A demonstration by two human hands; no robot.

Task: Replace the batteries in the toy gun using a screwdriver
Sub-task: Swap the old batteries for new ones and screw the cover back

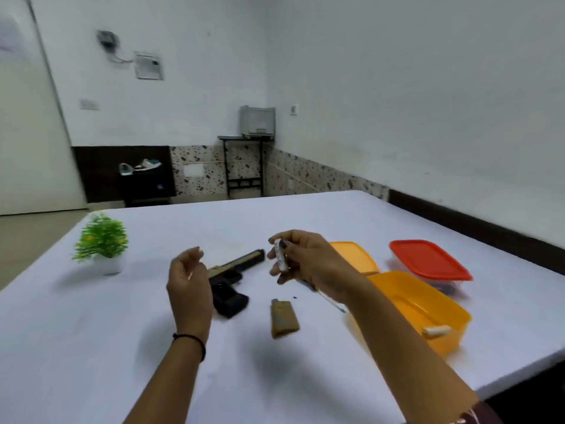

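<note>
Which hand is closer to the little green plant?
Left. The left hand hovers to the right of the plant, in front of the toy gun. The right hand is farther right, past the gun, pinching a battery.

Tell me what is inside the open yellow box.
One whitish cylinder, probably a battery, lies near the front wall of the yellow box. The right forearm covers its left part, so anything there is hidden.
</note>
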